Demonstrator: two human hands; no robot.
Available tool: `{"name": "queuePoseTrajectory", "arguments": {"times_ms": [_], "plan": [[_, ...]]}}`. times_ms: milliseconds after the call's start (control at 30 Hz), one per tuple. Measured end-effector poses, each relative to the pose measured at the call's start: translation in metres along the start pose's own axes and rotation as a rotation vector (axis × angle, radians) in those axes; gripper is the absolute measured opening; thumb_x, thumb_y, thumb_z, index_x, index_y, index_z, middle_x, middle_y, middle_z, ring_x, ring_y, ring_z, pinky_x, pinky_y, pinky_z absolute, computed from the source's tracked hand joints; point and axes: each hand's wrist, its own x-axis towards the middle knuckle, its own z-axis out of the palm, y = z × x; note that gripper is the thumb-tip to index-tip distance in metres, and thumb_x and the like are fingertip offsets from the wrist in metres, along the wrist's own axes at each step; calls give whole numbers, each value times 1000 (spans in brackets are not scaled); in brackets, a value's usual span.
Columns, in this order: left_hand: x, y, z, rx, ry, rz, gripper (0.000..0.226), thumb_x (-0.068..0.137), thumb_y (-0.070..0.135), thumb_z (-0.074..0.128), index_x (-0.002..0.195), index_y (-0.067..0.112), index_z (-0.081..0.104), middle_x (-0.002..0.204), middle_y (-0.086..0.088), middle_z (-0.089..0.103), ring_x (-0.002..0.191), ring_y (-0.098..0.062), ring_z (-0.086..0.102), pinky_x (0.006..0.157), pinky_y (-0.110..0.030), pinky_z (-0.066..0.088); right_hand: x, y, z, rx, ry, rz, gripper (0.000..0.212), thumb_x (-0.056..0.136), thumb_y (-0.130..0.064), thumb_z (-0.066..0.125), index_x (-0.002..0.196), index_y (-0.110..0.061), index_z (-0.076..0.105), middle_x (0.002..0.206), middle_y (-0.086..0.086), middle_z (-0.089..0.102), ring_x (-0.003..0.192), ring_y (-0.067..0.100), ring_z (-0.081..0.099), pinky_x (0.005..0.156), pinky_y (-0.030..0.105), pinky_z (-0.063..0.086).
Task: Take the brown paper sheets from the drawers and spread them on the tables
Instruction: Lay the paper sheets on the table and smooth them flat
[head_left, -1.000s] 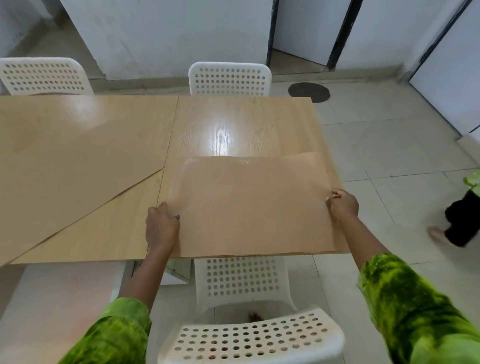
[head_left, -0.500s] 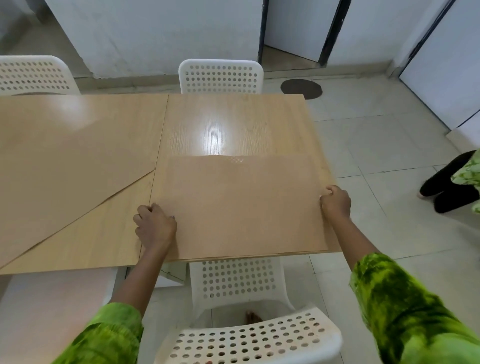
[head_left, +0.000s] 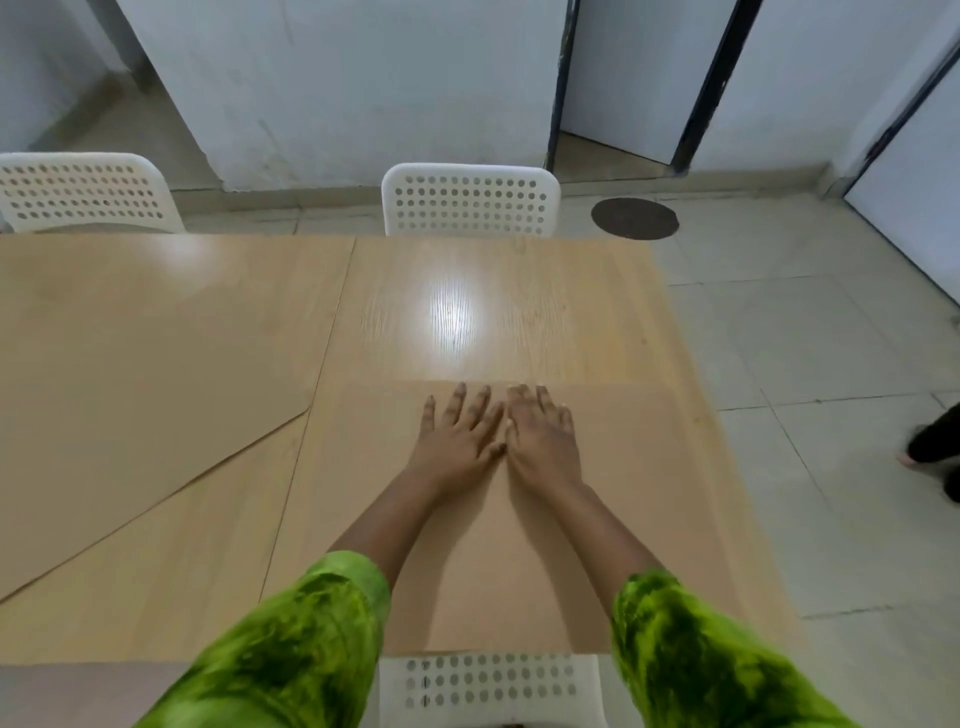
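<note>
A folded brown paper sheet (head_left: 649, 493) lies flat on the near half of the right wooden table (head_left: 493, 312). My left hand (head_left: 457, 436) and my right hand (head_left: 540, 436) rest side by side on the sheet near its far edge, palms down, fingers spread, holding nothing. Another brown paper sheet (head_left: 130, 389) covers most of the left table (head_left: 156, 571), its near edge running diagonally.
White perforated chairs stand behind the left table (head_left: 83, 192), behind the right table (head_left: 470, 200), and just below me at the near edge (head_left: 488, 686). A round dark floor cover (head_left: 635, 218) lies beyond the table. Another person's leg and foot (head_left: 935, 452) is at the right on the tiled floor.
Both hands let go of the sheet's left and right edges and came together at its middle, flat on the paper. I have leaned in closer over the table.
</note>
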Motion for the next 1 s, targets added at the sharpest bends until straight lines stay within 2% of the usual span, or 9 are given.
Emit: {"name": "queuePoseTrajectory", "arguments": {"times_ms": [133, 433, 567, 667, 733, 800, 900, 967, 1000], "plan": [[-2, -5, 11, 22, 68, -13, 85, 71, 70, -18, 148, 37, -2, 159, 10, -9, 146, -21, -14, 113, -53, -11, 3, 12, 9, -113, -34, -31, 53, 99, -37, 19, 150, -26, 11, 160, -5, 4, 148, 15, -4, 118, 42, -2], [-38, -67, 15, -19, 180, -312, 77, 77, 67, -7, 148, 36, -4, 160, 3, -7, 147, -23, -11, 116, -47, -7, -12, 115, -32, -175, 21, 287, 57, 99, -41, 14, 151, -21, 2, 160, -4, -3, 147, 13, -6, 118, 42, -3], [-40, -67, 7, -43, 130, -365, 83, 73, 67, -11, 148, 31, -5, 160, -2, -8, 146, -24, -14, 116, -46, -12, -14, 115, -42, -155, -9, 335, 58, 99, -40, 13, 151, -18, 0, 160, -1, -5, 147, 15, -9, 118, 45, -6], [-49, -32, 5, 28, 208, -257, 82, 80, 65, -11, 149, 23, -2, 159, -7, -4, 146, -22, -12, 113, -42, -19, -35, 75, -32, -112, 15, 250, 60, 96, -41, 8, 151, -18, 0, 160, 2, -5, 147, 17, -8, 117, 43, -9], [-68, 8, 16, 40, 263, -128, 71, 91, 57, -3, 148, 21, 20, 157, -7, 19, 146, -19, 2, 114, -41, -9, -69, 37, -18, -43, 8, 128, 74, 82, -48, -7, 151, -19, -2, 160, 2, -7, 147, 16, -9, 114, 37, -14], [-90, 40, 36, 4, 224, -78, 61, 95, 51, 6, 145, 23, 27, 153, -4, 30, 144, -16, 5, 113, -42, 0, -104, 9, -4, 29, -30, 59, 81, 75, -48, -11, 150, -21, -3, 160, -1, -8, 145, 12, -14, 111, 31, -21], [-113, 51, 54, -8, 170, -101, 58, 96, 51, 11, 149, 27, 14, 154, -3, 30, 145, -16, 1, 113, -40, 3, -127, 3, 18, -26, -23, 16, 69, 86, -44, 2, 151, -21, 5, 160, -2, -3, 139, 10, -20, 107, 28, -25], [-116, 46, 60, 32, 168, -113, 60, 95, 55, 17, 148, 29, 16, 154, -2, 28, 145, -18, 4, 113, -41, 3, -133, 8, 24, -115, 17, 0, 60, 95, -40, 17, 150, -17, 15, 159, -1, 5, 140, 16, -11, 108, 30, -20], [-116, 43, 61, 39, 155, -112, 60, 94, 57, 17, 147, 30, 20, 155, -1, 27, 145, -19, 9, 113, -42, 4, -134, 11, 25, -114, 3, -8, 59, 97, -39, 21, 150, -16, 12, 157, -3, 0, 140, 18, -13, 109, 31, -20]]}}
